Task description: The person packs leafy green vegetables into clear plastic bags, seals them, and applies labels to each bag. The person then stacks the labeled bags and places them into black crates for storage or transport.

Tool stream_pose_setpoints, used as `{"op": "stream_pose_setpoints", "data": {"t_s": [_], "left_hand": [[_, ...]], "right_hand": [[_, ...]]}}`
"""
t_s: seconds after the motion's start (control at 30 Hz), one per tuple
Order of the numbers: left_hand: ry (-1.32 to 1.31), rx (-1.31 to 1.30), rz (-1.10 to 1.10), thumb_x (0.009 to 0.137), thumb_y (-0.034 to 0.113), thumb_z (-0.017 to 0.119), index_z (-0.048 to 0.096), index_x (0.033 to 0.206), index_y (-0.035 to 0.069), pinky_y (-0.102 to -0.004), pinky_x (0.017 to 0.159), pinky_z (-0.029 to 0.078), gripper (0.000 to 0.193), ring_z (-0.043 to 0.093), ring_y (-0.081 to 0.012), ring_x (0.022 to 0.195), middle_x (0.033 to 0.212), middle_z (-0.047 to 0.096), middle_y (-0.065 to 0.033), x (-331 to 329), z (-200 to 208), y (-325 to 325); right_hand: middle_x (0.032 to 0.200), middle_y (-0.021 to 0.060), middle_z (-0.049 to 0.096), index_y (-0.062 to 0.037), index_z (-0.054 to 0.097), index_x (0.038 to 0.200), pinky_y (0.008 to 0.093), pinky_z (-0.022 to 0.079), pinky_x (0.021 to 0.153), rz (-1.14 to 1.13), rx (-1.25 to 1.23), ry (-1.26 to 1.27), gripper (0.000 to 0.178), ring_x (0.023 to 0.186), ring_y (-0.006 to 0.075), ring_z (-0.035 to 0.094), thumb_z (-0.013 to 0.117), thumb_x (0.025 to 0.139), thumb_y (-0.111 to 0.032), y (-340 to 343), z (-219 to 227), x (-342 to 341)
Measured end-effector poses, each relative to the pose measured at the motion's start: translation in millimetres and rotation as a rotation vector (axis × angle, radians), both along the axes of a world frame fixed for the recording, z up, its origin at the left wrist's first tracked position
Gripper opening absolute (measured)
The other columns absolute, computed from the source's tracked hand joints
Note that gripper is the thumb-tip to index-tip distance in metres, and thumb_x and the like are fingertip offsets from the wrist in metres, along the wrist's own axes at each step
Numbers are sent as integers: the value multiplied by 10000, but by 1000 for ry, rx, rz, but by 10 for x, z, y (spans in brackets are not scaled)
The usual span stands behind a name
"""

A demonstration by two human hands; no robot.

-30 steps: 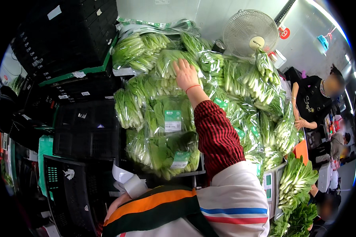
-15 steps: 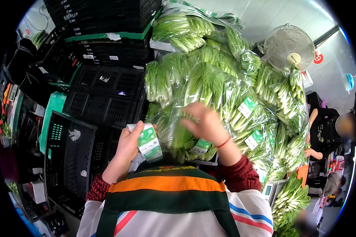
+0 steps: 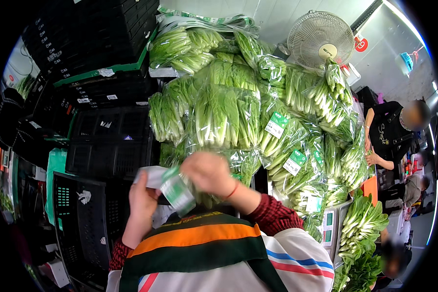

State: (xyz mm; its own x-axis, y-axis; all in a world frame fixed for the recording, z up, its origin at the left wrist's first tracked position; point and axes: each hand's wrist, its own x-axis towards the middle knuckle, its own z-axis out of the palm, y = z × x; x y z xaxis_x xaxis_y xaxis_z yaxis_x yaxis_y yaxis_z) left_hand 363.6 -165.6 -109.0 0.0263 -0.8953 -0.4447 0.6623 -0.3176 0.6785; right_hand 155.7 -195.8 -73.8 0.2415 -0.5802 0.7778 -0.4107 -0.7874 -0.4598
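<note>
My left hand (image 3: 143, 199) is closed on a strip of green-and-white labels (image 3: 176, 192) with white backing, just above my apron. Blurred by motion, my right hand (image 3: 209, 173) has its fingers curled at the strip's upper right edge and seems to pinch a label there; the fingertips are not clear. Beneath and beyond it lies a clear bag of leafy greens (image 3: 248, 163), partly covered by that hand. Farther off, another bag of greens (image 3: 226, 117) lies flat with pale stalks toward me. Labelled bags (image 3: 282, 141) are heaped to the right.
Black crates (image 3: 107, 141) stand at the left, with stacked crates (image 3: 92, 34) behind. At the far right are a scale (image 3: 329, 228), loose greens (image 3: 360, 226) and a co-worker (image 3: 392, 131) touching the heap. A fan (image 3: 321, 39) stands at the back.
My right hand has moved from above the bag down and left to the labels. The label strip has tilted in my left hand. The whole view has shifted, with the heap now farther left.
</note>
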Motion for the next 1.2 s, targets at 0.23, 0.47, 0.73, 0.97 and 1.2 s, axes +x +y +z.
{"op": "stream_pose_setpoints", "data": {"t_s": [0.23,0.47,0.73,0.97,1.2], "left_hand": [[-369,-184,130,925,244,502,503,1125,-54,-363,854,453,359,576,-247,975,1046,590,-154,720,-23,47],[-675,-236,-476,888,142,523,597,969,-19,-259,679,451,194,552,-102,766,825,619,-39,400,165,536],[-758,1,-985,870,112,546,626,922,-17,-245,668,438,160,527,-67,760,805,614,-15,181,37,737],[-844,95,-889,861,94,555,637,908,-22,-240,674,435,150,523,-58,767,805,615,-10,252,-28,579],[-146,-218,-433,918,138,488,532,1095,-70,-345,846,470,276,603,-211,967,1060,607,-135,-481,347,-163]], "right_hand": [[1022,168,584,-5,562,1080,365,475,773,-695,190,303,376,923,283,571,668,751,-153,-938,72,-1328],[1167,168,491,-61,414,1261,396,455,853,-1203,299,429,692,1107,325,454,710,686,-306,-1809,-153,-2142],[823,119,623,-68,595,810,400,508,687,-1111,226,470,97,784,299,614,520,761,-105,-2342,14,-2579],[527,61,540,14,544,612,277,435,497,-879,39,-622,134,488,105,481,581,690,-89,-1503,877,-2855],[610,162,606,11,586,672,347,470,536,-1201,231,-117,155,554,262,600,569,728,-132,-1105,542,-2755]]}}
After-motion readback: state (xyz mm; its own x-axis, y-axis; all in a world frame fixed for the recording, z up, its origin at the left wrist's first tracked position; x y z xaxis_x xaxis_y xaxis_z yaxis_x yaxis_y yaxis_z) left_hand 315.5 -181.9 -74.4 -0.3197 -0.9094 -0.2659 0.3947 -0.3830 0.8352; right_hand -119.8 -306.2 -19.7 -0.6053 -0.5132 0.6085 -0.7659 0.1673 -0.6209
